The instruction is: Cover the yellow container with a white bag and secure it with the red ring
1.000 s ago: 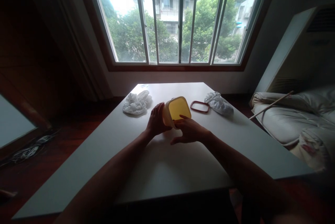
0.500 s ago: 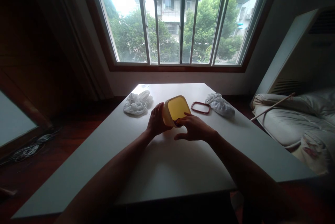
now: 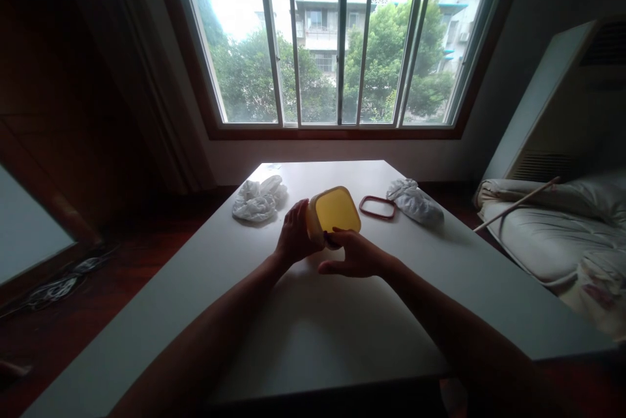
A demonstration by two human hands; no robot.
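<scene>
A yellow, see-through plastic container with rounded corners is tilted so that its open mouth faces me. My left hand wraps around its left side and holds it just over the table. At the container's lower edge, the fingers of my right hand reach over the rim, with the thumb stretched out apart below. Something dark shows by those fingertips, too small to make out. Right of the container lies a reddish-brown rectangular frame, like a lid's rim, flat on the table.
A crumpled white plastic bag lies on the white table at the left. Another plastic bag is at the right, beside the frame. A padded seat with a stick stands off the table's right side.
My right hand has shifted slightly left and down along the container's lower edge. The container is turned a little more toward me, and the whole view has shifted slightly.
</scene>
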